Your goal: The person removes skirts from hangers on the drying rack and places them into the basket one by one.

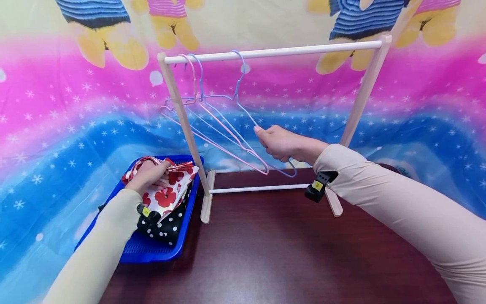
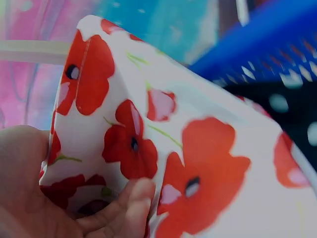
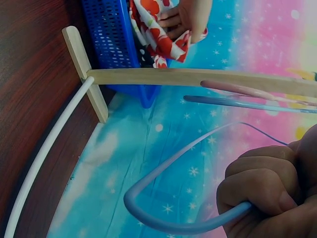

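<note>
My left hand (image 1: pixel 149 174) grips a white cloth with red poppies (image 1: pixel 165 196); in the left wrist view its thumb and fingers are curled at the cloth's edge (image 2: pixel 114 99). That cloth lies over a black cloth with white dots (image 1: pixel 171 229) in a blue plastic basket (image 1: pixel 184 226). On the right, my right hand (image 1: pixel 279 141) holds a blue hanger (image 1: pixel 247 113) by its side, its hook still over the rack's top rail. The right wrist view shows the fingers wrapped round the hanger's blue wire (image 3: pixel 131 198).
The rack has a white top rail (image 1: pixel 303 51), wooden posts (image 1: pixel 360 99) and a white lower bar (image 1: pixel 262 188). A pink hanger (image 1: pixel 228 122) and another blue hanger (image 1: pixel 201 78) hang at the rail's left end. A dark red-brown table (image 1: pixel 265 249) lies beneath, with a patterned curtain (image 1: pixel 91 93) behind.
</note>
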Demonstrator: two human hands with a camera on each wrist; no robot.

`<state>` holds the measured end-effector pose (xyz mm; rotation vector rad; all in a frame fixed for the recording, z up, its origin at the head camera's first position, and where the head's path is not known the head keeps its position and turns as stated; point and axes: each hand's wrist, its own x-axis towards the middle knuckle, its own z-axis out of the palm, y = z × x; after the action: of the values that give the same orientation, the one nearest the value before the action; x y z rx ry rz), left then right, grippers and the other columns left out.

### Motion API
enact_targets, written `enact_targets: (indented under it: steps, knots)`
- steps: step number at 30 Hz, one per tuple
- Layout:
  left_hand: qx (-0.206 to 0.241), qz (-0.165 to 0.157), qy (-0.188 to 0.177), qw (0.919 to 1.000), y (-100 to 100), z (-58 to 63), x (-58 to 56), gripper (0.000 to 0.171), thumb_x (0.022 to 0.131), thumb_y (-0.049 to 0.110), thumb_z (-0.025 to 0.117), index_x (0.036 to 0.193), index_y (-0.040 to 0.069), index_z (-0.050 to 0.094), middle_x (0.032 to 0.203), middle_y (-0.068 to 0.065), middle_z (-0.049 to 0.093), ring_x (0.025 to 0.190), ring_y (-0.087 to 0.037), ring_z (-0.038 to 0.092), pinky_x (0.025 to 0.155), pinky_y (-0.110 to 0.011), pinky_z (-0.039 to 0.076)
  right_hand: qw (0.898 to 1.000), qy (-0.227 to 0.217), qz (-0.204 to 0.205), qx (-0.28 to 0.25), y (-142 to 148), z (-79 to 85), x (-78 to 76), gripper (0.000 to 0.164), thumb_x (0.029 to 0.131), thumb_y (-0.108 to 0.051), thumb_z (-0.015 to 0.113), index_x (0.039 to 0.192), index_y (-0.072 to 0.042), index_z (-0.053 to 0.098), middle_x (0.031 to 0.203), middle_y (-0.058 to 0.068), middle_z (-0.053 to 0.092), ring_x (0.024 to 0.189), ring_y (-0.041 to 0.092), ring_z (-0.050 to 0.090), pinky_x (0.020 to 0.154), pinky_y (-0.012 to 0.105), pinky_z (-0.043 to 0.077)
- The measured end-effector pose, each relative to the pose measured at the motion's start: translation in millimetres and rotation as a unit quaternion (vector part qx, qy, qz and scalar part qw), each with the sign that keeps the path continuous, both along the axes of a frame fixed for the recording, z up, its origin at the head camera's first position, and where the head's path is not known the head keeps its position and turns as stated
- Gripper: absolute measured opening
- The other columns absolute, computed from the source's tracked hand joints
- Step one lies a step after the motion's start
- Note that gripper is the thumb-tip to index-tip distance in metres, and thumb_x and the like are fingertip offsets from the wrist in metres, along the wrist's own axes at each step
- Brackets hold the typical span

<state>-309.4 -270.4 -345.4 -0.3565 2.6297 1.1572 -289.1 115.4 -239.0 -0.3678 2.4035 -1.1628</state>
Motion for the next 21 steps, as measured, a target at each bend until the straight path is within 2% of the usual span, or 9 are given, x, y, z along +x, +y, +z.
enact_targets:
  steps: [3, 6, 8, 10, 12, 14, 17, 21]
  knots:
    - [-0.084, 0.001, 0.012, 0.9963, 0, -4.7, -3.2, 0.063, 0.099, 0.065, 0.039, 0.098, 0.004, 0.055, 0.083, -0.007, 0.062, 0.063, -0.016, 0.065, 0.058, -0.027, 0.054, 1.000, -0.001, 0.000, 0.000, 1, -0.2, 0.3, 0.059, 0.109, -0.053, 0.025, 0.065, -0.015, 0.031, 0.055, -0.005, 0.020, 0.050, 0.012, 0.014, 0.047, 0.028, 0.018]
    - [-0.164, -0.013, 0.030, 0.9859, 1, -7.5, -4.0, 0.077, 0.092, 0.082, 0.029, 0.079, 0.009, 0.052, 0.065, -0.003, 0.054, 0.056, -0.019, 0.057, 0.053, -0.029, 0.045, 1.000, -0.001, -0.001, -0.001, 1, 0.0, 0.5, 0.059, 0.109, -0.053, 0.024, 0.065, -0.015, 0.031, 0.056, -0.005, 0.020, 0.050, 0.012, 0.014, 0.047, 0.028, 0.018]
    - [-0.194, -0.016, 0.050, 0.9795, 3, -9.2, -3.0, 0.083, 0.087, 0.088, 0.024, 0.073, 0.011, 0.049, 0.060, -0.002, 0.050, 0.054, -0.021, 0.053, 0.053, -0.031, 0.041, 1.000, 0.000, 0.000, 0.000, 2, -0.4, 0.0, 0.059, 0.109, -0.053, 0.024, 0.065, -0.015, 0.031, 0.056, -0.005, 0.020, 0.050, 0.012, 0.014, 0.047, 0.028, 0.017]
    - [-0.211, -0.017, 0.072, 0.9747, 5, -11.3, -1.3, 0.087, 0.086, 0.090, 0.021, 0.073, 0.009, 0.050, 0.062, -0.006, 0.051, 0.058, -0.024, 0.054, 0.056, -0.035, 0.041, 1.000, 0.001, -0.001, 0.001, 2, -0.5, -0.1, 0.059, 0.109, -0.053, 0.024, 0.065, -0.015, 0.030, 0.056, -0.005, 0.020, 0.050, 0.012, 0.014, 0.047, 0.028, 0.017]
    - [-0.219, -0.016, 0.098, 0.9707, 7, -13.6, 1.7, 0.093, 0.087, 0.089, 0.020, 0.087, 0.005, 0.060, 0.077, -0.014, 0.061, 0.073, -0.031, 0.061, 0.064, -0.042, 0.047, 1.000, 0.002, 0.000, 0.003, 2, -0.6, -0.2, 0.059, 0.109, -0.053, 0.023, 0.065, -0.015, 0.030, 0.056, -0.005, 0.019, 0.050, 0.012, 0.014, 0.047, 0.028, 0.018]
    - [-0.222, -0.018, 0.120, 0.9675, 10, -15.4, 5.6, 0.098, 0.089, 0.086, 0.020, 0.112, 0.001, 0.064, 0.102, -0.023, 0.067, 0.094, -0.040, 0.064, 0.076, -0.052, 0.051, 1.000, 0.002, 0.000, 0.001, 2, -0.4, 0.1, 0.059, 0.109, -0.053, 0.024, 0.065, -0.015, 0.030, 0.056, -0.005, 0.019, 0.050, 0.012, 0.014, 0.047, 0.028, 0.018]
    - [-0.234, -0.033, 0.144, 0.9609, 13, -16.5, 13.0, 0.099, 0.093, 0.081, 0.023, 0.140, 0.000, 0.054, 0.131, -0.027, 0.063, 0.115, -0.045, 0.060, 0.087, -0.062, 0.050, 1.000, 0.002, 0.003, 0.001, 3, -0.3, 0.1, 0.059, 0.109, -0.053, 0.024, 0.065, -0.015, 0.030, 0.056, -0.005, 0.020, 0.050, 0.012, 0.014, 0.047, 0.028, 0.018]
    - [-0.249, -0.057, 0.147, 0.9554, 16, -16.4, 24.8, 0.093, 0.096, 0.076, 0.029, 0.143, -0.001, 0.051, 0.134, -0.028, 0.062, 0.114, -0.045, 0.062, 0.084, -0.060, 0.051, 1.000, 0.002, 0.004, 0.000, 3, -0.5, -0.7, 0.059, 0.109, -0.053, 0.024, 0.065, -0.015, 0.030, 0.056, -0.005, 0.020, 0.050, 0.012, 0.014, 0.047, 0.028, 0.018]
